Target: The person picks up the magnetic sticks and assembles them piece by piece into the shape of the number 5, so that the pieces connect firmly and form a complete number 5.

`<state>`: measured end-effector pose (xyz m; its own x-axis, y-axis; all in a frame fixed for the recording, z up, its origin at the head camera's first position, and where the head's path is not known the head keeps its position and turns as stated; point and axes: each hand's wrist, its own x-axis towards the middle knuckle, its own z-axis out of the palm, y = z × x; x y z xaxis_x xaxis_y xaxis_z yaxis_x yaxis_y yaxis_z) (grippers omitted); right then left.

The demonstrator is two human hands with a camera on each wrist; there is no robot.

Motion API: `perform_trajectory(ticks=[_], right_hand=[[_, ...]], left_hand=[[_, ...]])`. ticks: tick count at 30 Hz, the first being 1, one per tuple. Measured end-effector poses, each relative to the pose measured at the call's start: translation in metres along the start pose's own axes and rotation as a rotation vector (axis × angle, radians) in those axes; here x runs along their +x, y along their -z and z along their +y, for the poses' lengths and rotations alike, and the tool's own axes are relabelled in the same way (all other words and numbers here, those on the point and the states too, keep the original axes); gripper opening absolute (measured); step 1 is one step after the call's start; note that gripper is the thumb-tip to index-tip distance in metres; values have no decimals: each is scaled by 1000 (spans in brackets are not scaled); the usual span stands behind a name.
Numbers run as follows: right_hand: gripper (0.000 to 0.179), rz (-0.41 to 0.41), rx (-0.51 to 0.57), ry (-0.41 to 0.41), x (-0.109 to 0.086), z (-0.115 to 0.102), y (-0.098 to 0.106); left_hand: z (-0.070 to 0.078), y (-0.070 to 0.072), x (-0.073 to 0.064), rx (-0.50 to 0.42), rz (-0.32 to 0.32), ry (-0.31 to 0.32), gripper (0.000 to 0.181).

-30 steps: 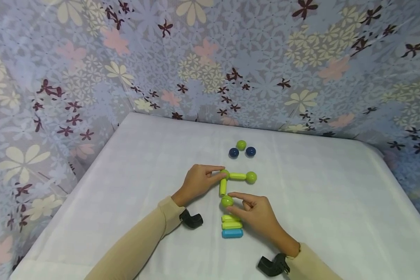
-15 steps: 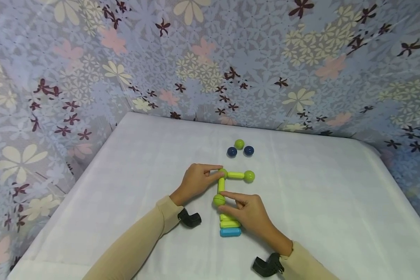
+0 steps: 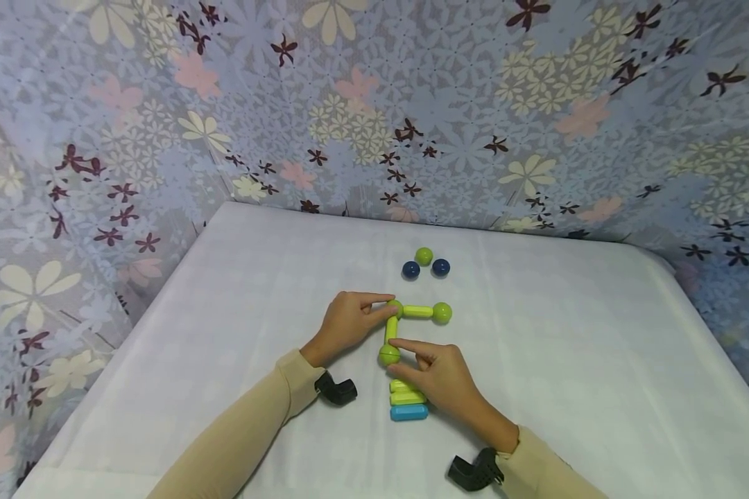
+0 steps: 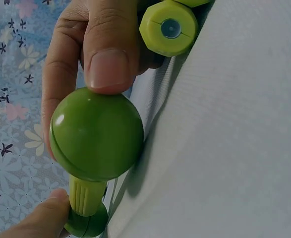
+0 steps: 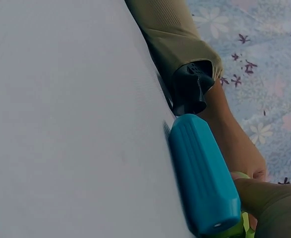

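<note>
My left hand pinches a green ball at the corner of an L-shaped piece of toy balls and rods. From that ball a yellow-green rod runs right to another green ball, and a second rod runs toward me. Thumb and forefinger of my right hand hold a green ball at this rod's near end. In the left wrist view the held ball meets the rod, with my left fingertip beside the farther ball.
Loose yellow-green rods and a blue rod lie just in front of my right hand, partly covered by it. Farther back sit two dark blue balls and a green ball. A white cloth covers the table; floral fabric hangs behind.
My right hand has brought its green ball left, against the near end of the second rod. The left hand keeps its pinch on the corner ball. The view has shifted slightly.
</note>
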<state>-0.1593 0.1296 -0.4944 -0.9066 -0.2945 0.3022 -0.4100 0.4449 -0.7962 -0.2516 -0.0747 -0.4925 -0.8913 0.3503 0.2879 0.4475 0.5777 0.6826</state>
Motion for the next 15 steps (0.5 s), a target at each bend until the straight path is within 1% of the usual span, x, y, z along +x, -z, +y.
perform_trajectory(ticks=[6, 12, 15], right_hand=[[39, -9, -20, -18, -1, -1, -1], [40, -16, -43, -19, 0, -1, -1], [40, -18, -40, -24, 0, -2, 0]], left_hand=[[-2, -2, -1, -7, -1, -1, 39], [-1, 2, -2, -35, 6, -32, 42], [0, 2, -2, -41, 4, -40, 41]])
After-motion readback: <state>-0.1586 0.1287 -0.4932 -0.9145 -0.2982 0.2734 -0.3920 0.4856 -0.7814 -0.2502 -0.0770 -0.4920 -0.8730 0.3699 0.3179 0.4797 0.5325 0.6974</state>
